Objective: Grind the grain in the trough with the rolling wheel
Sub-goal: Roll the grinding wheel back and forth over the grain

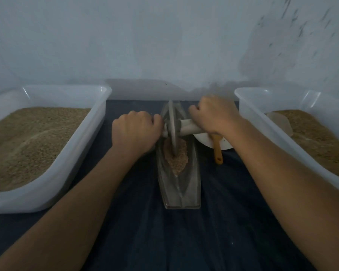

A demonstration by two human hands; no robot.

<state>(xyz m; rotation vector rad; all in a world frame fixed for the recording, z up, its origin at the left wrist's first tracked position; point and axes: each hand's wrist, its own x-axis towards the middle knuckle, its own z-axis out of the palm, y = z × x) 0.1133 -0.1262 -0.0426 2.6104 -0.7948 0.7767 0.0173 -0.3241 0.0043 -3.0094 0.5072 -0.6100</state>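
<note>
Gripping the axle on both sides, I hold the wheel (172, 128) upright in the trough (179, 184), its rim sunk in the grain (181, 153). Left tub (53, 153): filled with grain, just beside my left forearm. Left hand (135, 132): fist curled round the axle's left end, arm extended forward. Right hand (213, 114): fingers wrapped over the axle's (190, 128) right end, wrist bent inward. Behind it, an orange scoop (218, 151) lies on a plate (205, 140). Right tub (266, 132): holds grain.

Pretty dim, bluish shot; soft shadows sat on the wall (164, 36), edges bowed from the wide lens, wheel (172, 126) motion-blurred.
</note>
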